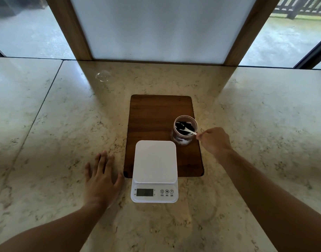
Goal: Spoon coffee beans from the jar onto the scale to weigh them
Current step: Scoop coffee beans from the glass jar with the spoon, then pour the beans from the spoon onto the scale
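A clear jar (pixel 181 140) with dark coffee beans (pixel 183 125) inside stands on a wooden board (pixel 152 117). A white spoon (pixel 189 131) lies in the jar, its bowl down among the beans and its handle over the right rim. My right hand (pixel 215 140) pinches the end of that handle. A white digital scale (pixel 155 170) sits in front of the jar, half on the board, and its platform is bare. My left hand (pixel 101 180) rests flat on the counter to the left of the scale, fingers spread, holding nothing.
The marble counter (pixel 65 124) stretches wide on both sides. A small clear dome-shaped object (pixel 103 75) sits at the back left. A wooden-framed frosted panel (pixel 159 28) rises behind the board, with windows on either side.
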{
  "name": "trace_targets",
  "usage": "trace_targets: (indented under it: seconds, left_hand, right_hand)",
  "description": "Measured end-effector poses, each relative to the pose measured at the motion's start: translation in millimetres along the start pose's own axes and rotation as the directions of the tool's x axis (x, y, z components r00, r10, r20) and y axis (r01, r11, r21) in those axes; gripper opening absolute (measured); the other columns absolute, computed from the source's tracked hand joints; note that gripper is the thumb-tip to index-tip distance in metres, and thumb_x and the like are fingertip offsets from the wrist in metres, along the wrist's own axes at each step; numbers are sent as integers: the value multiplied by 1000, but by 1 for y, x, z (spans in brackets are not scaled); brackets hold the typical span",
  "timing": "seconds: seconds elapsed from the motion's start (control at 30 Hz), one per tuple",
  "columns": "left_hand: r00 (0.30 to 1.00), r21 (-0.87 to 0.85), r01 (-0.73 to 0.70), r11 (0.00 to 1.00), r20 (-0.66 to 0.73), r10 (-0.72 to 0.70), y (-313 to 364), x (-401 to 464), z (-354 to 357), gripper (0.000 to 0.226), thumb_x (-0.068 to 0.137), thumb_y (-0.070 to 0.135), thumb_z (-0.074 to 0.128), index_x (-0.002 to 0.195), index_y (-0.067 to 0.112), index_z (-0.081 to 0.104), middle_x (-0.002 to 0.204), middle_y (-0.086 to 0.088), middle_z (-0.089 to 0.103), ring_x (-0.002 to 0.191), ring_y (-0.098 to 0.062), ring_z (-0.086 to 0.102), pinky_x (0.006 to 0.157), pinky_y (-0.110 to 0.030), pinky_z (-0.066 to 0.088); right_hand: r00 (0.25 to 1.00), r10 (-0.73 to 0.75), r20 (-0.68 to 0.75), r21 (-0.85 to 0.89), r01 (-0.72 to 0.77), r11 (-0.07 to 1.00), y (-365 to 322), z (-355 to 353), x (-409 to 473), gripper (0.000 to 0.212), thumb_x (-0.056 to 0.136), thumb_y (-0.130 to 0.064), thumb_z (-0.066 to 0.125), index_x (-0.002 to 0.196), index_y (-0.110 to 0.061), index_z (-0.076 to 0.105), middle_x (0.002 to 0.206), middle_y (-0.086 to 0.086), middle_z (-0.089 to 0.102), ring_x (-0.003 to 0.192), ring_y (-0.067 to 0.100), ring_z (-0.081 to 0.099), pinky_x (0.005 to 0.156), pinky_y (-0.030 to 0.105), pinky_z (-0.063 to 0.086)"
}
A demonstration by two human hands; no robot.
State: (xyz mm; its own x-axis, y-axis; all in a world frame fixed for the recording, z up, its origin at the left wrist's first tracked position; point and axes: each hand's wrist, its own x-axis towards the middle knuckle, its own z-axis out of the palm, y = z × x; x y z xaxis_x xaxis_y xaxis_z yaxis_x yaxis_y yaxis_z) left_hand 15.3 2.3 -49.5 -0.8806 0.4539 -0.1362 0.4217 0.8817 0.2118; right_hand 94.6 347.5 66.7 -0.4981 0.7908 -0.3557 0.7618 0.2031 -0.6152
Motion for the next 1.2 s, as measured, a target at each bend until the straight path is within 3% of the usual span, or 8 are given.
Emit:
trace_targets:
  seconds: [0.1, 0.27, 0.4, 0.53, 0.73, 0.9, 1.07, 1.2]
  left_hand:
    - [1000, 14, -2, 1000, -2, 2, 0, 0, -1, 78, 89, 65, 10, 152, 23, -6, 165, -1, -9, 150, -16, -20, 122, -47, -13]
    - [1000, -2, -1, 1000, -2, 1, -2, 1, 2, 79, 89, 65, 12, 154, 22, -3, 166, -2, -7, 151, -16, -19, 122, -48, -11]
    - [1000, -2, -3, 1000, -10, 3, -1, 1, 3, 78, 89, 64, 14, 152, 22, -4, 165, -2, -4, 152, -17, -16, 123, -48, -9]
    - [1000, 11, 1, 1000, -3, -1, -1, 1, 2, 79, 89, 64, 13, 152, 21, -5, 165, -3, -6, 151, -17, -18, 122, -47, -11]
    - [1000, 0, -2, 1000, -6, 2, -2, 2, 4, 77, 90, 63, 16, 153, 22, -4, 166, -2, -5, 151, -16, -18, 122, -47, -12]
    - [1000, 6, 1, 1000, -11, -1, -4, 3, 6, 77, 91, 63, 15, 153, 24, -5, 166, -2, -6, 151, -16, -17, 122, -47, -10]
    - [1000, -23, 4, 1000, -23, -4, -3, 2, 5, 78, 91, 62, 17, 155, 22, 1, 166, -1, -3, 152, -16, -15, 123, -48, -9]
    - [999, -17, 5, 1000, -37, -6, -4, 1, 7, 76, 91, 62, 18, 153, 23, -3, 166, 0, -5, 151, -15, -16, 123, -49, -7]
  right_hand:
    - [999, 32, 13, 55, -33, 998, 1, -2, -1, 23, 84, -22, 74, 80, 1, 77, 74, 16, 74, 54, 23, 64, 53, 25, 45]
    - [999, 33, 0, 71, -33, 997, 5, -9, -6, 26, 84, -24, 72, 58, -16, 71, 48, -2, 64, 36, 7, 53, 40, 21, 36]
    - [1000, -19, -6, 78, 20, 997, 9, -15, -14, 25, 85, -25, 70, 61, -19, 72, 59, 4, 69, 49, 15, 58, 49, 30, 43]
    - [997, -75, 34, 113, 71, 991, 13, -15, -29, 24, 88, -26, 68, 65, -19, 72, 46, -8, 61, 34, 0, 50, 41, 18, 36]
    - [979, -180, 97, 89, 172, 981, 11, -2, -53, 28, 91, -29, 65, 64, -23, 71, 57, -6, 66, 52, 8, 57, 53, 24, 38]
    - [970, -173, 171, 45, 167, 985, 22, 19, -64, 25, 91, -30, 66, 67, -24, 72, 55, -8, 66, 44, 1, 56, 44, 14, 37]
    - [960, -173, 222, 30, 171, 985, 40, 38, -74, 24, 90, -27, 67, 66, -28, 71, 59, -9, 68, 53, 3, 60, 51, 19, 40]
    - [957, -191, 217, 46, 186, 981, 46, 45, -76, 26, 87, -24, 68, 62, -29, 68, 56, -13, 67, 54, -7, 60, 44, 8, 35]
